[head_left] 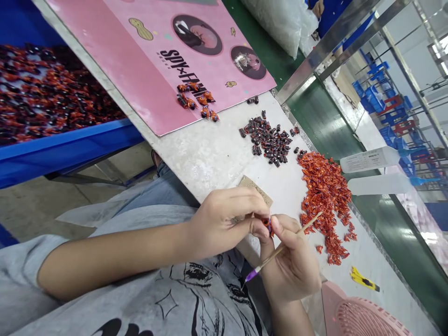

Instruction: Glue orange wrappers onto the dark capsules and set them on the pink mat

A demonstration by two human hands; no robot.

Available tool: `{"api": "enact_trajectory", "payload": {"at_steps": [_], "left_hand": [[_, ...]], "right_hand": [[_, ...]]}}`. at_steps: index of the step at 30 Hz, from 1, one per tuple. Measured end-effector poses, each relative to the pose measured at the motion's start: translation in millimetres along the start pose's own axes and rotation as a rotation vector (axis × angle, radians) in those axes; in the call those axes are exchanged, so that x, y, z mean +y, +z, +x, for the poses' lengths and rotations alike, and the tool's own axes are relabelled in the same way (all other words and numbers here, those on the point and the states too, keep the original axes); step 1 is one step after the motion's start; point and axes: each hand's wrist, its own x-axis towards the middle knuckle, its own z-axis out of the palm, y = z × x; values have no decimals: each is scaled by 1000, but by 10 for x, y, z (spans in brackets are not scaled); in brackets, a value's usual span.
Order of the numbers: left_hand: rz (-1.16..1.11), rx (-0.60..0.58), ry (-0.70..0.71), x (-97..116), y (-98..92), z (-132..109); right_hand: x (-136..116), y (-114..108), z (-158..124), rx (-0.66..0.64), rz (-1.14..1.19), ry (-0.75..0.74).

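Observation:
My left hand [224,219] is closed in a pinch on a small red and black part [267,224] at the table's near edge. My right hand [292,261] is closed too, touching the same part with its thumb and gripping a thin wooden stick with a purple end [280,249]. A pile of red-orange pieces [327,196] lies just right of my hands. Beyond it sits a pile of small dark pieces [269,137]. Several joined red and black parts [198,100] lie on a pink printed board [154,65].
A blue bin [66,144] full of red and black parts stands at left. Two white plastic bottles [371,161] lie on the green belt [325,126] at right. A yellow cutter [364,280] and a pink basket [357,317] are near right. A cardboard scrap [255,186] lies by my left hand.

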Motion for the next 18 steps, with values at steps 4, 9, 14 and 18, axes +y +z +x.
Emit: {"api": "enact_trajectory", "payload": {"at_steps": [4,9,14,18], "left_hand": [[-29,-62,133,-31,-27,31],[-52,-85,84,-43,-51,-15],[-29,-154,-62,-20,-143,-7],[-42,-262,-208,22,-186,3]], "right_hand": [[-52,36,46,-12,-8,-27],[-37,45,99,-52,-1,-81],[7,3,94,-99,32,-101],[6,-34,56,-102,19,-79]]}}
